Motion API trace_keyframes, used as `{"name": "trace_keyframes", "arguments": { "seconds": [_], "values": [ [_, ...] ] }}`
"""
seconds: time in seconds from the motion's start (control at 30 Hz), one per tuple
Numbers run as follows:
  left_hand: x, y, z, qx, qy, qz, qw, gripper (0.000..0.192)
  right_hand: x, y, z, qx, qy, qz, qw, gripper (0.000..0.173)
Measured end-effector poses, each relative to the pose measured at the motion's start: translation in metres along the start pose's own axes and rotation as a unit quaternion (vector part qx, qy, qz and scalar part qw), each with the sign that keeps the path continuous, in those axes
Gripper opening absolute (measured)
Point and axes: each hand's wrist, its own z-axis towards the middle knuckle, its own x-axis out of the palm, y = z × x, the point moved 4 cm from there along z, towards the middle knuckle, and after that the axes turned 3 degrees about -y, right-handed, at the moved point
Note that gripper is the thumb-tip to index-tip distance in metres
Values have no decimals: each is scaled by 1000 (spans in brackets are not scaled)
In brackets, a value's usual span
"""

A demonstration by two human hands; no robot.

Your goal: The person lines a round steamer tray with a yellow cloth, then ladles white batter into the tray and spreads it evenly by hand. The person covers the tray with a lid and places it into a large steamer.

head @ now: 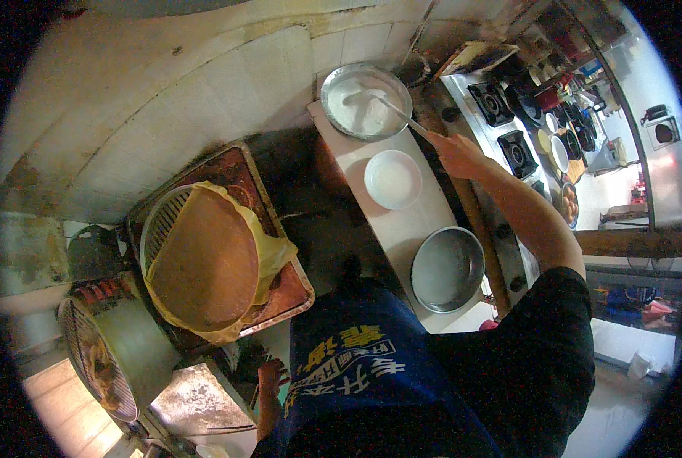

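Observation:
My right hand (pixel 458 156) grips the handle of a metal ladle (pixel 395 109), whose bowl is over a round metal basin (pixel 341 123) holding a whitish substance. Nearer me on the same narrow board (pixel 389 220) stand a white bowl (pixel 393 179) with pale contents and a deeper round metal pan (pixel 448 269). Low in the view, beside my blue apron, is my left hand (pixel 272 372); its fingers are partly dark and blurred, so its grip does not show. On the left, a round brown slab (pixel 209 260) lies on yellowish cloth (pixel 275 252) over a slatted round rack.
A rusty square tray (pixel 298 292) lies under the rack. At lower left stands a large pot or drum (pixel 138 326) with a slatted round piece against it. Gas burners (pixel 517 153), bowls and pans line the counter at right. A tiled wall (pixel 249 74) rises beyond.

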Motion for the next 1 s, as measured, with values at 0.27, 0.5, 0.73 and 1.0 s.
{"name": "trace_keyframes", "arguments": {
  "seconds": [0.27,0.5,0.73,1.0],
  "values": [
    [-9,-3,26,3,54,-43,998,14,-66,9,0,220,154,579,770,24],
    [-17,24,46,-61,36,-47,996,12,-19,15,25,227,137,812,520,19],
    [-16,19,17,-64,40,-39,996,17,-7,72,28,294,22,921,254,12],
    [-22,18,46,-16,47,-3,999,29,-48,72,-12,290,-46,860,418,51]
  ]
}}
